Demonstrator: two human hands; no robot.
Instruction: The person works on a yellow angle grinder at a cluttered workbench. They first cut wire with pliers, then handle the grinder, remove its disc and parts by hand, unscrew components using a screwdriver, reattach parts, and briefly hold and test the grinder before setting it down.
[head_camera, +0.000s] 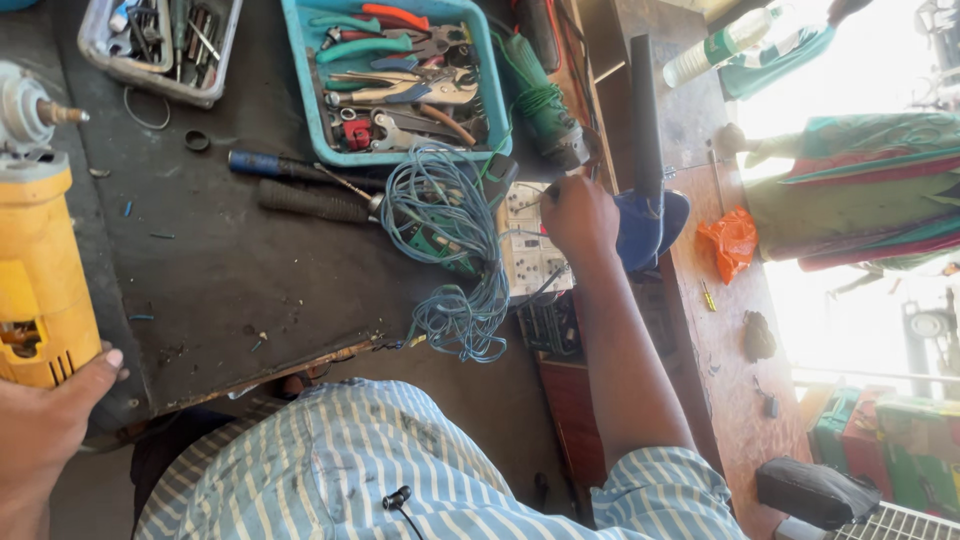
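So the dark counter (220, 260) was the biggest thing there, cluttered as usual. Left hand (45, 425) had its fingers wrapped on the base of one yellow power tool (35, 265) at the counter's near-left edge. Right hand (578, 215) was clenched at the white socket board (528, 250), looked like plugging in, though I couldn't tell what it pinched. Judging by that, the step was getting power hooked up, and a firm push would come next. Counted two trays: one blue tray (395, 80), one grey tray (160, 45). One coil of blue-grey cable (445, 250).
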